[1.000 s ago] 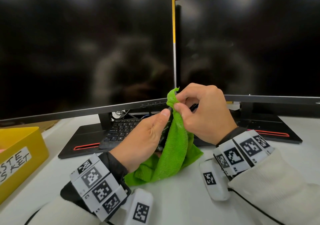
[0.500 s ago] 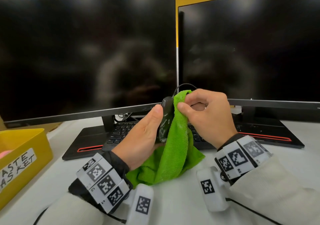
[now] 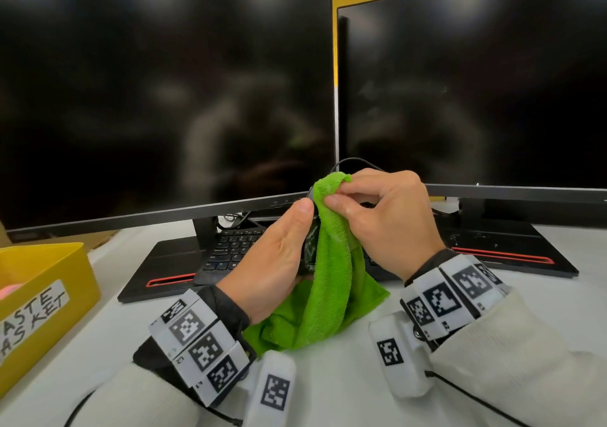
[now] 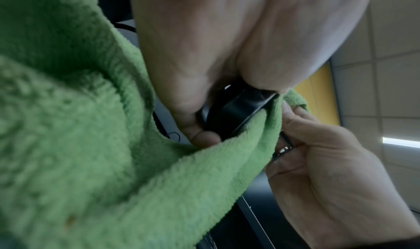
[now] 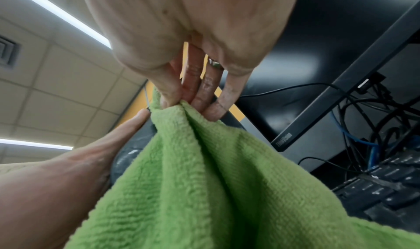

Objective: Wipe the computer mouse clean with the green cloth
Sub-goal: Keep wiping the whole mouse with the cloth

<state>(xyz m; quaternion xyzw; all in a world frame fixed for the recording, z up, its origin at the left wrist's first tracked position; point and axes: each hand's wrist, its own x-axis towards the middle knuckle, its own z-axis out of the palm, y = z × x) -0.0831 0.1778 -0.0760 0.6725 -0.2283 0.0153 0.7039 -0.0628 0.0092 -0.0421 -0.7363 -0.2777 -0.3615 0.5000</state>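
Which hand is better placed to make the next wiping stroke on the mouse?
Right. The right hand already pinches the green cloth against the mouse, which the left hand holds.

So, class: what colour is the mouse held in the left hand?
Black. The mouse shows best in the left wrist view, gripped by the left hand.

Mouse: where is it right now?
In the head view the mouse is held up off the desk at centre, gripped in the left hand, with the green cloth pressed against its right side by the right hand.
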